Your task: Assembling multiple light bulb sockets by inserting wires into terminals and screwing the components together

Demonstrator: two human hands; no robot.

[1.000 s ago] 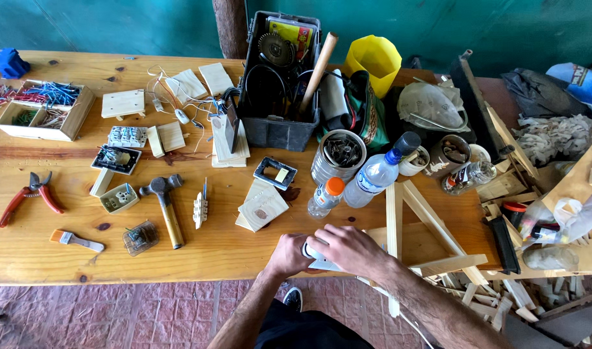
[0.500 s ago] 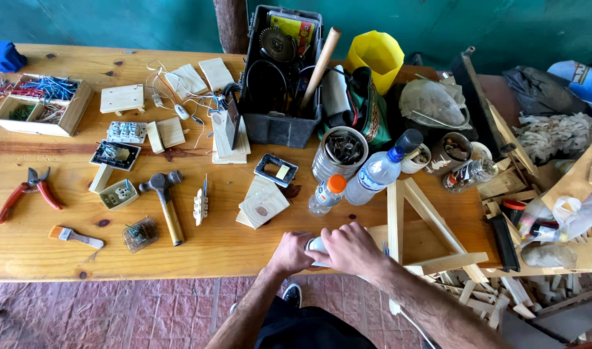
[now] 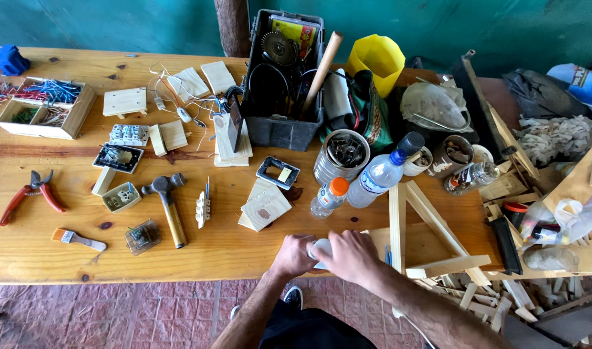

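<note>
White small object (image 3: 320,248) at lower centre of frame, near desk (image 3: 244,245) front edge, mostly hidden by my hands, kind unclear. My left hand (image 3: 295,253) and right hand (image 3: 349,253) both wrap it, each grip closed around it. Just above: orange-capped bottle (image 3: 328,197), blue-capped bottle (image 3: 376,178). Right: wooden triangle frame (image 3: 425,229). Left: small wood squares (image 3: 264,207), hammer (image 3: 168,205). Far left: red pliers (image 3: 31,195), brush (image 3: 77,239).

Workshop; wooden bench (image 3: 231,249) w/ hammer (image 3: 167,207), pliers (image 3: 31,197), toolbox (image 3: 280,126), wood offcuts (image 3: 470,294).
</note>
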